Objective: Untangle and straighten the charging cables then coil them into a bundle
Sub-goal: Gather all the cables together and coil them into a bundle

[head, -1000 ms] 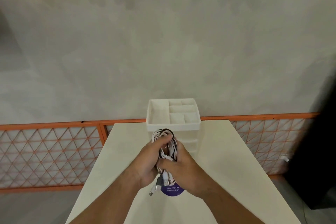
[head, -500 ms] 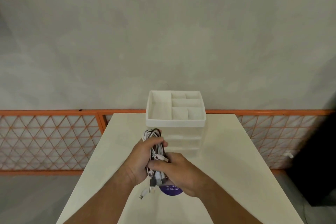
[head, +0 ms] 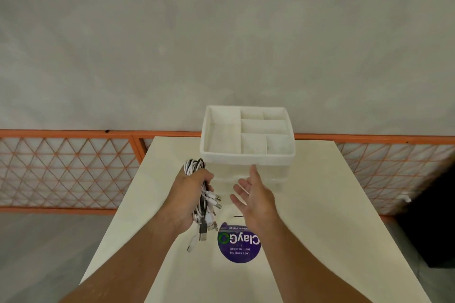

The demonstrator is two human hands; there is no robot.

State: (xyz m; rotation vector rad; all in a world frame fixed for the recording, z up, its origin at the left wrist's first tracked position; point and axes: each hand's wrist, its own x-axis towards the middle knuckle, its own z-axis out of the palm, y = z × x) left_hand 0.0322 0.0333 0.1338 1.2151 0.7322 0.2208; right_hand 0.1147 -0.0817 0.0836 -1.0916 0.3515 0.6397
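Observation:
A coiled bundle of white and black charging cables (head: 206, 202) is held above the cream table (head: 320, 204). My left hand (head: 190, 194) grips the bundle around its middle. Cable loops stick out above the fist, and several USB plugs hang below it. My right hand (head: 253, 198) hovers just right of the bundle, fingers spread and straight, touching nothing.
A white drawer organiser (head: 247, 152) with open top compartments stands at the table's far edge, just beyond both hands. A round purple sticker (head: 240, 246) lies on the table under my right wrist. An orange lattice railing (head: 69, 170) runs behind the table, with a dark object (head: 430, 224) at the right.
My right hand has let go of the bundle and moved off to the right with fingers spread. The left hand keeps hold of the coil.

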